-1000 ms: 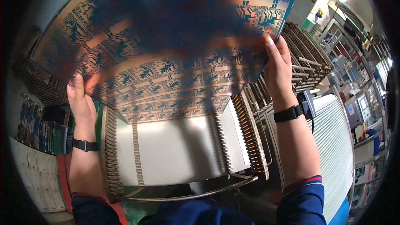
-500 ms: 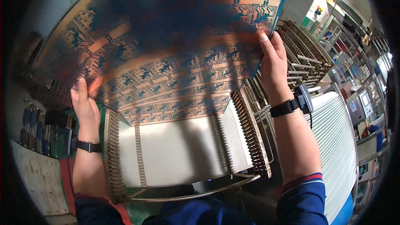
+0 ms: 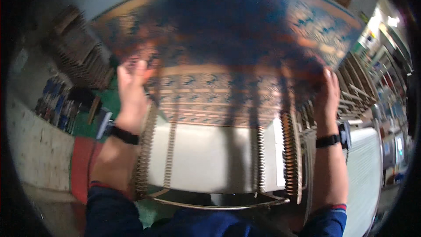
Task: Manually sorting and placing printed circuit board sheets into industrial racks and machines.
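A large copper and dark blue circuit board panel [image 3: 228, 30] spans the upper middle, tilted, its patterned face toward me. My left hand [image 3: 132, 90] is closed on its left edge, thumb on the near face. My right hand [image 3: 327, 96] grips the opposite edge; the fingers behind the board are hidden. Below, the lower patterned area reaches down into a slotted rack [image 3: 289, 158] with toothed side rails. I cannot tell whether that lower part is the same panel or a reflection. A plain white surface [image 3: 199, 162] lies between the rails.
A curved metal bar [image 3: 219, 206] runs along the rack's near side. More slotted racks stand at the left [image 3: 81, 57] and right [image 3: 357, 79]. A ribbed white stack [image 3: 364, 171] is at the lower right, and a pale wooden board [image 3: 39, 145] at the lower left.
My view has turned, so the rack and panel sit farther right. The panel is now more level across the picture, its far edge showing, with both hands still holding its sides.
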`<state>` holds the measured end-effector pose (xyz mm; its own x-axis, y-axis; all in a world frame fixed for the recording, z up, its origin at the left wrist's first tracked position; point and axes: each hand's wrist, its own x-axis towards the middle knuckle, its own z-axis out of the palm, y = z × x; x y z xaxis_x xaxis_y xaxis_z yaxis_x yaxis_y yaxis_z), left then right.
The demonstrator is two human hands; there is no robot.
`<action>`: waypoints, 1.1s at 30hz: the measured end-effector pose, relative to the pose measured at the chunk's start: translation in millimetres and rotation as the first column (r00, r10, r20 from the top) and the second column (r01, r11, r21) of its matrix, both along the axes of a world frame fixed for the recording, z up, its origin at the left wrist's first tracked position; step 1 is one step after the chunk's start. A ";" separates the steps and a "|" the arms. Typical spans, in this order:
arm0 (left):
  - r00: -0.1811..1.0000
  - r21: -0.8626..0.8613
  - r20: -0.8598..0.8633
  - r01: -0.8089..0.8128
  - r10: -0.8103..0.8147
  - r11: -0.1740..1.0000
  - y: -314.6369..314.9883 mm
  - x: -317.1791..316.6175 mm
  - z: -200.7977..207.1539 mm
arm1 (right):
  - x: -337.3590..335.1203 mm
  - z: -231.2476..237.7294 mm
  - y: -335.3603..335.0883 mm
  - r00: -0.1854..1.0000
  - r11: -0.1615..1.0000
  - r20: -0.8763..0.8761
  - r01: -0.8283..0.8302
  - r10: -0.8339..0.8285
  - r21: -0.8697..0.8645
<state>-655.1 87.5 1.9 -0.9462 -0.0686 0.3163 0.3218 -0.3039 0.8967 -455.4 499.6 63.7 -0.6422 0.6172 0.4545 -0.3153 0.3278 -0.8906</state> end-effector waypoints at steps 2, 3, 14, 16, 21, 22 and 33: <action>0.992 0.137 -0.088 0.101 -0.089 0.985 -6.5 -6.3 -5.2 | 3.9 6.8 -19.2 1.000 0.992 -0.029 -0.007 0.004 -0.123; 0.986 0.122 -0.132 0.114 -0.098 0.986 -11.6 -3.8 -4.5 | 5.3 2.0 -21.9 0.996 0.988 -0.077 -0.065 0.054 -0.140; 0.989 0.040 -0.130 0.081 -0.075 0.996 -26.8 -11.6 -13.0 | -34.1 -30.7 -37.0 0.983 0.992 -0.175 -0.067 0.048 -0.105; 0.982 0.029 -0.168 0.095 -0.088 0.995 -30.9 -15.8 -13.0 | -36.9 -35.5 -24.2 0.965 0.995 -0.248 -0.094 0.080 -0.044; 0.981 0.034 -0.163 0.110 -0.103 0.993 -21.5 -20.3 -15.0 | -35.0 -41.6 -13.5 0.961 0.993 -0.261 -0.105 0.088 -0.055; 0.979 0.018 -0.148 0.141 -0.137 0.990 -18.6 -19.9 -14.1 | -31.3 -46.3 -10.3 0.966 0.995 -0.247 -0.091 0.078 -0.044; 0.970 -0.125 -0.188 -0.182 0.157 0.975 -45.5 -31.3 10.6 | 150.1 -38.0 46.8 0.941 0.921 0.066 0.309 -0.333 0.239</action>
<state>-686.4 42.0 12.5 -0.8532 -0.1660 0.4945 0.5140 -0.1063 0.8512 -305.3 546.4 25.7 -0.4775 0.6889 0.5454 -0.0703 0.5888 -0.8052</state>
